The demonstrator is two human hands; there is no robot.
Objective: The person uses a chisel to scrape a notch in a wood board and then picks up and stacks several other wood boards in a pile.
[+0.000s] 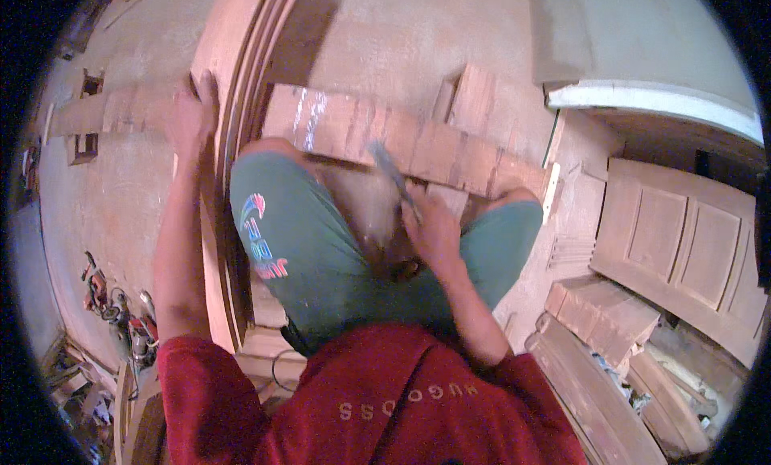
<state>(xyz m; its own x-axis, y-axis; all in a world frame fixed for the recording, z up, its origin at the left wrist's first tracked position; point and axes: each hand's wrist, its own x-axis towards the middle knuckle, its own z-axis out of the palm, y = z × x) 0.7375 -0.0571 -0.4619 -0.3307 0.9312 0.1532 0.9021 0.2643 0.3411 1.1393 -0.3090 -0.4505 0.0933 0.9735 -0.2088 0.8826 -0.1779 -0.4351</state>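
My left hand (193, 116) grips the left edge of a long reddish timber (221, 43) with grooved moulding along its right side. In my right hand (436, 228), between my bent knees, is a slim grey hand tool (391, 172). Its pale far end is blurred, so its exact kind does not show. That end points up and left over a thick wooden beam (401, 140), which lies crosswise in front of my knees. White marks show near the beam's left end. Whether the tool touches the beam I cannot tell.
A short wood block (472, 95) sits behind the beam. A panelled wooden door (683, 232) leans at the right, near stacked timber pieces (598, 312). Red and dark power tools (120, 308) lie on the floor at left. A white-edged ledge (658, 99) juts out at upper right.
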